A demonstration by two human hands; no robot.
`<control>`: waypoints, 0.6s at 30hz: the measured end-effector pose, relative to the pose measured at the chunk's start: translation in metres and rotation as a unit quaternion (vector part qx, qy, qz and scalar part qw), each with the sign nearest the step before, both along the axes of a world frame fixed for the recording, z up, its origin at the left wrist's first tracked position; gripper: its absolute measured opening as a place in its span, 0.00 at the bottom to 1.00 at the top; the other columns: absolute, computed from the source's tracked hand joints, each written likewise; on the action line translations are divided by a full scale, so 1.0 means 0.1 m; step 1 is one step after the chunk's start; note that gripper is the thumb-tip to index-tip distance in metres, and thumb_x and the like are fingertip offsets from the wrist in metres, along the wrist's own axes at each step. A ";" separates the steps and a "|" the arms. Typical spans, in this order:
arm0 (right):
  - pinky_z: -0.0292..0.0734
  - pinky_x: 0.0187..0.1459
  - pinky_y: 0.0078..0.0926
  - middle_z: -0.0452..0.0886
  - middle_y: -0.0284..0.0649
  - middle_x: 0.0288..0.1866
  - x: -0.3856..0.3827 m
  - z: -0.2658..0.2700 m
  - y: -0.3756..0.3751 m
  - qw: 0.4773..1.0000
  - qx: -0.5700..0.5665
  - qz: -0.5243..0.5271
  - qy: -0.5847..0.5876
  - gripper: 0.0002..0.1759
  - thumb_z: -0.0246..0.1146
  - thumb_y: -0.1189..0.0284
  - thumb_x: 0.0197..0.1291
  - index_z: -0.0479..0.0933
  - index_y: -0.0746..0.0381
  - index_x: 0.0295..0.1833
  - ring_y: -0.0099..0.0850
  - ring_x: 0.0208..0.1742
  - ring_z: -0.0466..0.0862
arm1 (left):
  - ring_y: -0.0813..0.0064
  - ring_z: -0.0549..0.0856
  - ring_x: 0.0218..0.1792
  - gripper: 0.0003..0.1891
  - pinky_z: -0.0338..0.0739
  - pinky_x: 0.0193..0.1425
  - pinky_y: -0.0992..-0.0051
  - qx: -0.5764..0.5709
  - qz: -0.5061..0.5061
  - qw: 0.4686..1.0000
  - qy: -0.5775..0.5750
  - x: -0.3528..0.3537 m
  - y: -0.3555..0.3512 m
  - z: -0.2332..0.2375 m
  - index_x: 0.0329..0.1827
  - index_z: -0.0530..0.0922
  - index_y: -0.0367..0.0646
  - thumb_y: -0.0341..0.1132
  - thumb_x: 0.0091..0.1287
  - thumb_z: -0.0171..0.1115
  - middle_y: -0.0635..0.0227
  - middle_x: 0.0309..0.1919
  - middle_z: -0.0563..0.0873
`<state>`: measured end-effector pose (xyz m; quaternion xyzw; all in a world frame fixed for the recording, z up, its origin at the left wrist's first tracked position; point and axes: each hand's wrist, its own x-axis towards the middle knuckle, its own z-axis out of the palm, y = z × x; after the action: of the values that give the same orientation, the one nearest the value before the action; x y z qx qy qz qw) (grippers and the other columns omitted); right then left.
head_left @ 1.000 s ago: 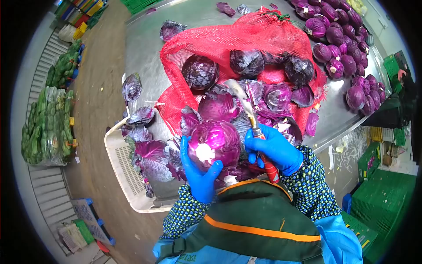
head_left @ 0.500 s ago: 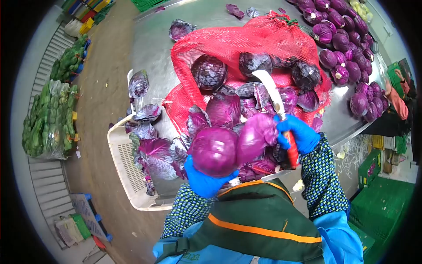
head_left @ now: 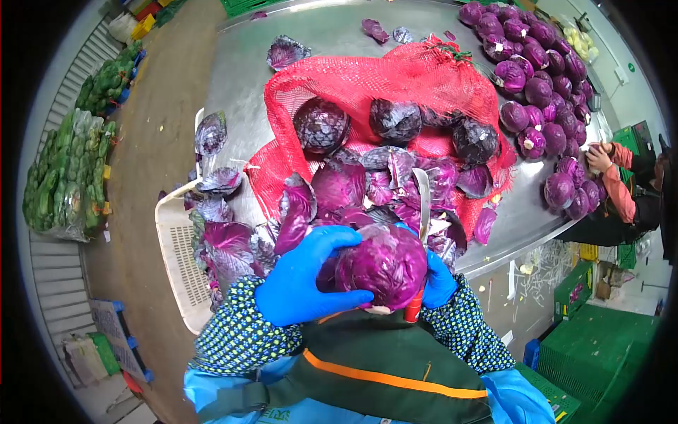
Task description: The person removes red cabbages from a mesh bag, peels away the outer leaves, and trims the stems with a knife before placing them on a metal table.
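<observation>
My left hand (head_left: 300, 279), in a blue glove, grips a peeled red cabbage (head_left: 385, 265) from its left side, with the thumb below and fingers on top. The pale stem end faces down toward my apron. On the cabbage's right side is my right hand (head_left: 439, 279), also gloved, holding a knife (head_left: 424, 201) with a red handle and a curved blade pointing away from me. Loose purple leaves (head_left: 339, 187) lie just beyond the cabbage. A red mesh bag (head_left: 304, 78) behind them holds several dark, unpeeled cabbages (head_left: 321, 126).
A white crate (head_left: 176, 247) with leaves stands at the left on the metal table (head_left: 240, 60). Many cabbages (head_left: 538, 92) are piled at the back right. A co-worker's hands (head_left: 599, 157) are at the right edge. Green crates (head_left: 593, 346) stand lower right.
The cabbage has turned so its stem end faces down, and my left hand has moved up its left side. The loose leaf beside it has left my right hand, which now sits against the cabbage.
</observation>
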<state>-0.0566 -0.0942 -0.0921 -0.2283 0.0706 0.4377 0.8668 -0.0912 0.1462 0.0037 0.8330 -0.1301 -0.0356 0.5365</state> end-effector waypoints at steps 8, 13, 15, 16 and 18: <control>0.70 0.63 0.44 0.72 0.50 0.61 -0.14 -0.51 -0.04 0.996 -0.025 0.026 0.086 0.23 0.48 0.68 0.68 0.64 0.66 0.65 0.43 0.62 0.74 | 0.69 0.86 0.36 0.07 0.81 0.44 0.74 0.281 -0.161 0.946 -0.028 0.18 -0.13 0.20 0.38 0.79 0.38 0.32 0.63 0.61 0.57 0.36 0.85; 0.72 0.62 0.44 0.73 0.51 0.60 -0.15 -0.31 -0.06 0.994 0.010 0.029 0.103 0.20 0.45 0.70 0.70 0.65 0.67 0.64 0.42 0.59 0.75 | 0.75 0.82 0.41 0.13 0.76 0.49 0.74 -0.106 0.101 0.980 0.131 0.02 -0.19 0.11 0.43 0.78 0.39 0.31 0.57 0.69 0.65 0.39 0.82; 0.69 0.64 0.46 0.68 0.52 0.64 -0.07 0.03 -0.04 0.974 -0.166 0.071 -0.140 0.24 0.46 0.66 0.70 0.60 0.66 0.67 0.44 0.63 0.72 | 0.70 0.82 0.40 0.17 0.75 0.48 0.74 0.092 -0.010 0.995 -0.026 0.01 -0.28 0.21 0.44 0.77 0.41 0.34 0.54 0.72 0.64 0.38 0.80; 0.63 0.67 0.49 0.63 0.52 0.68 -0.06 -0.10 -0.09 0.988 -0.114 0.087 -0.048 0.28 0.45 0.62 0.70 0.56 0.64 0.70 0.46 0.67 0.67 | 0.64 0.81 0.36 0.15 0.75 0.42 0.72 0.087 -0.004 0.994 -0.060 0.00 -0.30 0.14 0.41 0.78 0.44 0.36 0.53 0.73 0.63 0.34 0.80; 0.61 0.68 0.49 0.62 0.52 0.69 -0.04 -0.22 -0.11 0.973 -0.147 0.124 -0.130 0.28 0.45 0.61 0.69 0.56 0.63 0.70 0.46 0.68 0.66 | 0.64 0.82 0.35 0.14 0.76 0.39 0.71 0.110 -0.049 0.987 -0.103 0.01 -0.25 0.13 0.38 0.79 0.44 0.36 0.52 0.73 0.63 0.33 0.80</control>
<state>-0.0606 -0.1055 -0.1139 -0.4150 -0.0082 0.4930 0.7646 -0.0902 0.1208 0.0163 0.8788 -0.2206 0.0100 0.4231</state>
